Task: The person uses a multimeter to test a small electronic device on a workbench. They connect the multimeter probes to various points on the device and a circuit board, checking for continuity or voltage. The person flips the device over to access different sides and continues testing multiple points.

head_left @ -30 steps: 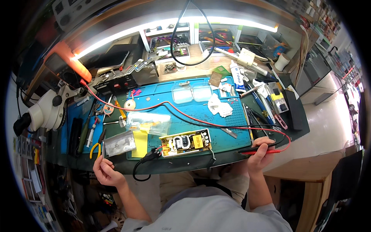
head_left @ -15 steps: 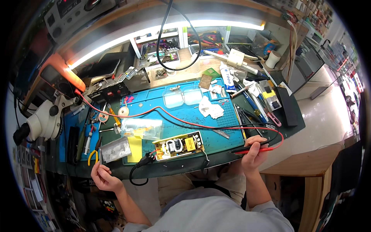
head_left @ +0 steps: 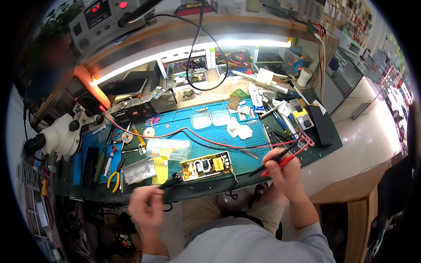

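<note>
My right hand (head_left: 284,173) is closed round two multimeter probes, a black probe (head_left: 258,170) and a red probe (head_left: 287,160), their tips pointing left over the bench's front edge. My left hand (head_left: 147,206), smeared by motion, hovers at the front edge close to a black power plug (head_left: 173,180); whether its fingers touch the plug cannot be made out. To the right of the plug lies an open power supply board (head_left: 206,166) in a shallow case, with a yellow transformer. Slim metal tweezers (head_left: 122,179) rest beside yellow-handled pliers (head_left: 114,180), left of that hand.
An orange multimeter (head_left: 83,92) stands at the back left, its leads crossing the blue mat (head_left: 210,142). A white microscope (head_left: 57,136) juts in at left. Hand tools (head_left: 285,118) and a glue tube (head_left: 255,97) crowd the right. A cable loop (head_left: 188,57) hangs overhead.
My left hand has left the tweezers and moved right, toward the plug. My right hand still grips both probes, now angled further across the bench edge. The view has tilted up.
</note>
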`<state>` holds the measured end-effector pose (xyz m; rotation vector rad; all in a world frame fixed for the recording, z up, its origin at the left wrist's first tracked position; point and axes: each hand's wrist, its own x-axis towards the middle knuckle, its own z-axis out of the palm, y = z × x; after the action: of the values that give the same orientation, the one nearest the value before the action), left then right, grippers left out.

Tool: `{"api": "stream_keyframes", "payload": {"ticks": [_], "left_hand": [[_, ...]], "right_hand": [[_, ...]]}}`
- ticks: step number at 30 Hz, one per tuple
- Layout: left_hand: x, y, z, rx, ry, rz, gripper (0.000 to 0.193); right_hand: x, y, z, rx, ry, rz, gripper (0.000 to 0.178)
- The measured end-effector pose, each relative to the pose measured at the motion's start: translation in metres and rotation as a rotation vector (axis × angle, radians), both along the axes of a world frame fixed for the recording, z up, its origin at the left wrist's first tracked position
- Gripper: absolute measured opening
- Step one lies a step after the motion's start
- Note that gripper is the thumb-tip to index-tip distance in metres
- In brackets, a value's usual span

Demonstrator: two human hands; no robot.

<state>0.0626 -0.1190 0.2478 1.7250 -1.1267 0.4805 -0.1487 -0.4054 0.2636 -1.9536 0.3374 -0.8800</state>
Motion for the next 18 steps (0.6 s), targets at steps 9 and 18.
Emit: {"api": "stream_keyframes", "payload": {"ticks": [9,18], "left_hand": [[-0.067,-0.088,0.026,0.233,0.343,-0.591,0.06],[-0.071,-0.093,0.022,0.287,0.357,-0.539,0.036]], "right_hand": [[0.023,0.018,0.018,-0.47,0.103,0.321,0.024],[0.023,0.028,0.011,-0.366,-0.054,0.299,0.028]]}}
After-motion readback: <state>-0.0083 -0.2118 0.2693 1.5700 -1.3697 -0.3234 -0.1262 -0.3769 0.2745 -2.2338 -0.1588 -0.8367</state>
